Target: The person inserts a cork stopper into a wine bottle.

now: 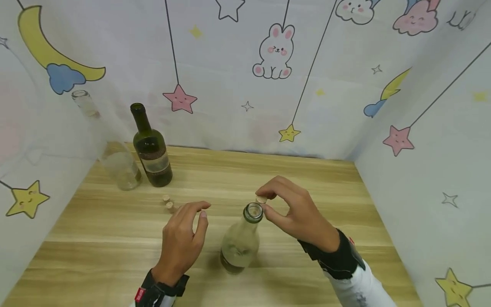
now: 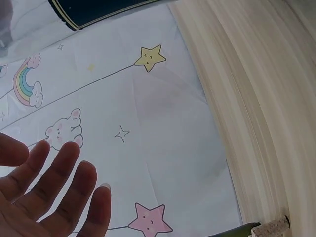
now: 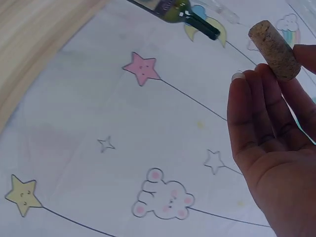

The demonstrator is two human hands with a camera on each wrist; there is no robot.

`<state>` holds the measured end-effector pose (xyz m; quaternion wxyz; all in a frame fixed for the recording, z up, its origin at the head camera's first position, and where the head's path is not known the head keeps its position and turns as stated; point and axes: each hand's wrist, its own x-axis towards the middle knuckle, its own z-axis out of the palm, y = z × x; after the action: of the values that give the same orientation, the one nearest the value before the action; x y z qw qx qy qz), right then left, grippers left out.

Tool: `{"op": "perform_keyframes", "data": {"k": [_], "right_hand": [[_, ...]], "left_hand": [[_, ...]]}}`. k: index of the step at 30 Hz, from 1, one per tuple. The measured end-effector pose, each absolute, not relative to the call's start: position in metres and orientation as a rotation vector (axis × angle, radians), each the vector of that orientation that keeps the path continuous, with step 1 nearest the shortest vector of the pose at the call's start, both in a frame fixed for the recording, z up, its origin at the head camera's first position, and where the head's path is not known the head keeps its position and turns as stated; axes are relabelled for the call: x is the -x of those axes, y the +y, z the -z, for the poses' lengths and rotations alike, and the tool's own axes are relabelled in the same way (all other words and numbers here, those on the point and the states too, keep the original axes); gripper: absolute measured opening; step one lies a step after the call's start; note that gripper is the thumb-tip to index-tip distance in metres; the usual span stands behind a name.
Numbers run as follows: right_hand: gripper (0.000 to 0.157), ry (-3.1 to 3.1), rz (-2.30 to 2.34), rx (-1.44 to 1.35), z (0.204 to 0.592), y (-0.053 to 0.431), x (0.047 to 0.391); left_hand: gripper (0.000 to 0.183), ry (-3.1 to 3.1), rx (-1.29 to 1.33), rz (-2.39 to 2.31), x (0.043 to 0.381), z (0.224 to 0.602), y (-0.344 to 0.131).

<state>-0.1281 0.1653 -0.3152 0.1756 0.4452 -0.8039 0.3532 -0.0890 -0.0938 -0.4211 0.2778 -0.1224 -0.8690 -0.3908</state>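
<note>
My right hand pinches a cork between thumb and fingertips, right beside the mouth of a pale green bottle. The bottle stands upright in front of me, its mouth uncovered. Seen from the right wrist, the cork is a speckled brown cylinder held at a tilt. To the left of the bottle, my left hand hovers with relaxed fingers and holds nothing; its fingers are loosely spread in the left wrist view. Two more corks lie close together on the table just beyond it.
A dark green wine bottle stands at the back left of the wooden table. Next to it is a clear glass bottle. White cloth walls with printed stars and animals enclose the back and sides.
</note>
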Motion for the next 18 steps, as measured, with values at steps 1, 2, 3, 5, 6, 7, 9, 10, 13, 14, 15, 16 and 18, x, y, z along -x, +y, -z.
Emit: {"op": "perform_keyframes", "data": {"k": [1, 2, 3, 5, 6, 7, 9, 10, 13, 14, 15, 16, 18], "right_hand": [[0.016, -2.238, -0.997, -1.268, 0.307, 0.165, 0.125], [0.014, -2.211, -0.998, -1.266, 0.299, 0.164, 0.122], [0.015, -2.187, -1.003, -1.265, 0.291, 0.164, 0.119], [0.024, -2.141, -1.009, -1.255, 0.275, 0.163, 0.114], [0.027, -2.125, -1.013, -1.248, 0.267, 0.163, 0.112], [0.030, -2.109, -1.018, -1.241, 0.261, 0.163, 0.110], [0.032, -2.079, -1.041, -1.248, 0.250, 0.162, 0.106], [0.032, -2.063, -1.055, -1.258, 0.246, 0.160, 0.104], [0.031, -2.025, -1.104, -1.308, 0.240, 0.155, 0.101], [0.030, -2.016, -1.116, -1.325, 0.239, 0.152, 0.100], [0.029, -2.009, -1.125, -1.340, 0.239, 0.150, 0.099], [0.028, -2.006, -1.137, -1.356, 0.239, 0.149, 0.099], [0.027, -2.003, -1.147, -1.376, 0.240, 0.146, 0.098]], "left_hand": [[0.019, -2.335, 0.330, 1.051, 0.089, 0.421, -0.093], [0.019, -2.336, 0.331, 1.055, 0.089, 0.420, -0.093], [0.019, -2.336, 0.333, 1.058, 0.088, 0.419, -0.092], [0.019, -2.338, 0.338, 1.059, 0.089, 0.418, -0.092], [0.019, -2.339, 0.339, 1.057, 0.089, 0.418, -0.091], [0.019, -2.337, 0.341, 1.058, 0.089, 0.417, -0.091], [0.019, -2.335, 0.343, 1.061, 0.089, 0.416, -0.091], [0.019, -2.335, 0.345, 1.062, 0.089, 0.416, -0.090], [0.019, -2.335, 0.353, 1.069, 0.089, 0.414, -0.089], [0.019, -2.337, 0.355, 1.070, 0.089, 0.414, -0.089], [0.019, -2.338, 0.358, 1.072, 0.088, 0.413, -0.088], [0.019, -2.339, 0.362, 1.074, 0.088, 0.413, -0.088], [0.019, -2.340, 0.368, 1.077, 0.088, 0.412, -0.086]]}}
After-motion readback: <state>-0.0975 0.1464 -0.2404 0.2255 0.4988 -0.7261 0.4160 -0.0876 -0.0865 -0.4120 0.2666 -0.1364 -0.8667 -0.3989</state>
